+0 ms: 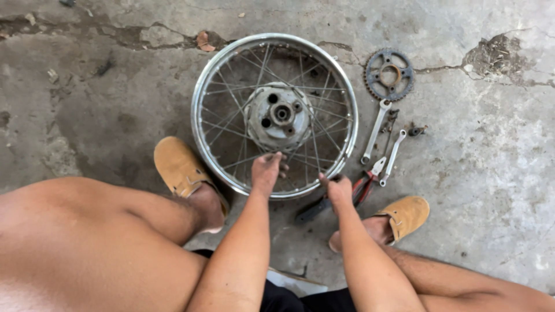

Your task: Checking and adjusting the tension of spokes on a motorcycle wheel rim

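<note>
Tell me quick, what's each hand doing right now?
Left hand: closed on the spokes of the wheel.
Right hand: closed on a dark tool.

spoked wheel rim point(199, 124): shiny chrome metal | sprocket point(389, 74): dull dark steel | wrenches point(376, 132): bright smooth metal | floor point(104, 104): rough cracked concrete | clogs point(179, 167): matt tan suede
</note>
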